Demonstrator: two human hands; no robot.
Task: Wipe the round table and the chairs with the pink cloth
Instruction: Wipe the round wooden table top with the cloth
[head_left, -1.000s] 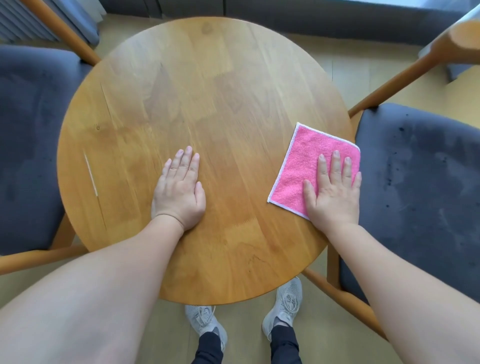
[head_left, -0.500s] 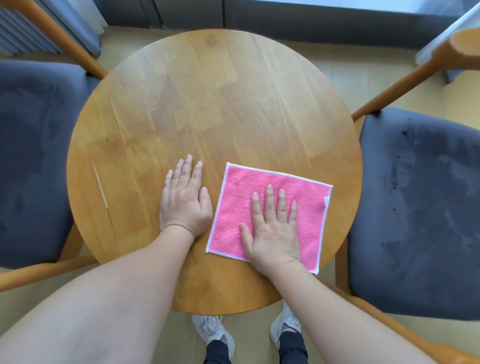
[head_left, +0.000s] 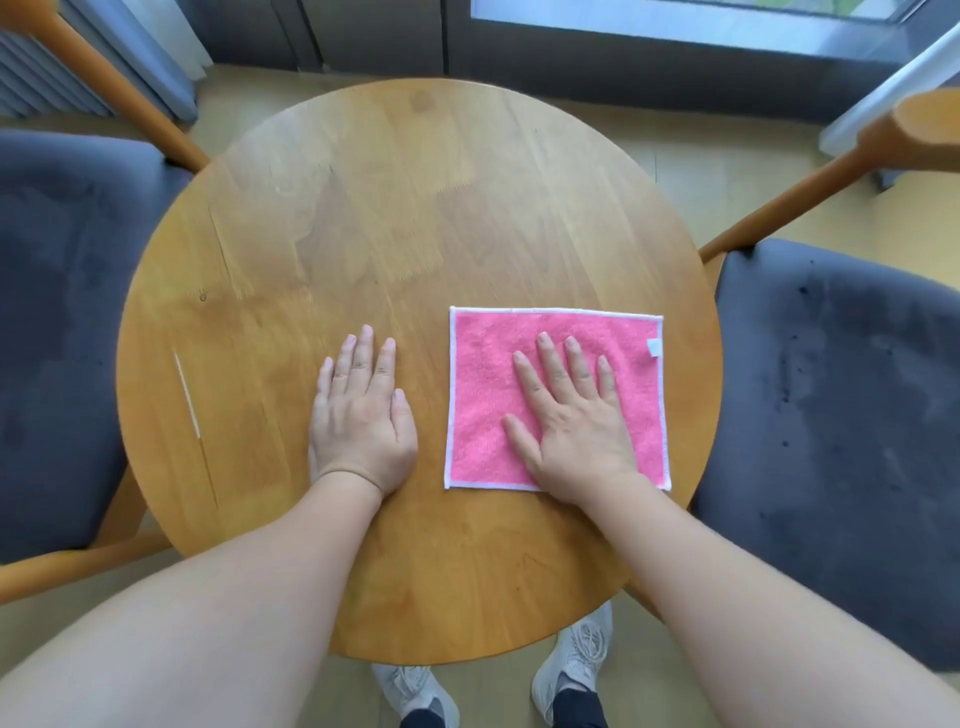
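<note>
The round wooden table (head_left: 415, 208) fills the middle of the view. A pink cloth (head_left: 483, 364) with a white hem lies spread flat on its near right part. My right hand (head_left: 571, 421) presses palm-down on the cloth, fingers spread and pointing away from me. My left hand (head_left: 363, 415) rests flat on the bare wood just left of the cloth, holding nothing. A grey-cushioned chair (head_left: 62, 312) with a wooden frame stands at the table's left, and a second chair (head_left: 831, 415) stands at its right.
A thin pale scratch (head_left: 187, 395) marks the tabletop near its left edge. The right chair's wooden armrest (head_left: 914, 130) juts in at the upper right. A dark wall base and window lie beyond the table. My shoes (head_left: 415, 691) stand under the near edge.
My right hand slid the pink cloth from the table's right edge leftward toward the middle, and the cloth now lies square to me. My left hand stayed in place.
</note>
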